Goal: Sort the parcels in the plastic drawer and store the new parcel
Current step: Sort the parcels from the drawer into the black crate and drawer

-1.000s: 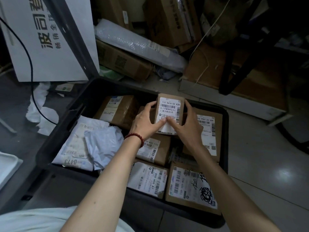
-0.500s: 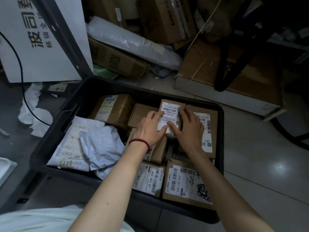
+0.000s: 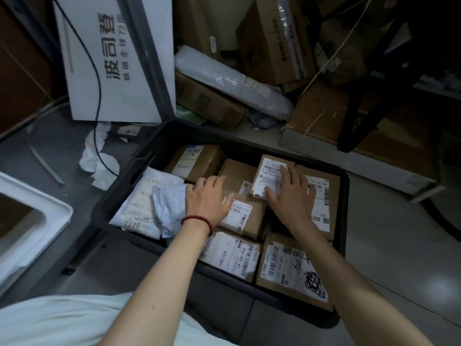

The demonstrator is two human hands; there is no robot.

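1. Below, a black drawer [image 3: 345, 211] sits on the floor, packed with parcels.
2. The right hand [image 3: 290, 196] lies flat, fingers spread, on the new parcel [image 3: 268, 178], a small brown box with a white label; the palm presses down and does not grip.
3. That box rests in the far middle of the drawer, on top of other boxes, its label facing up and partly hidden by the fingers.
4. The left hand [image 3: 208, 199] is also flat and spread; its fingers lie over a grey bag [image 3: 169, 208] and its thumb side touches a labelled box [image 3: 245, 216] just beside the new parcel.
5. A red bead bracelet [image 3: 198, 221] circles the left wrist.
6. To the left of the grey bag lies a white bag [image 3: 138, 211] marked 0473.
7. Two more labelled boxes stand at the near edge: one [image 3: 233, 255] in the middle, one with black scribbles [image 3: 294, 270] at the near right.
8. A tall box [image 3: 321, 196] lies along the right wall, partly under the right hand.
9. Another box [image 3: 197, 161] sits in the far left corner.
10. Beyond the drawer lie cartons and a bubble-wrapped roll [image 3: 229, 81].
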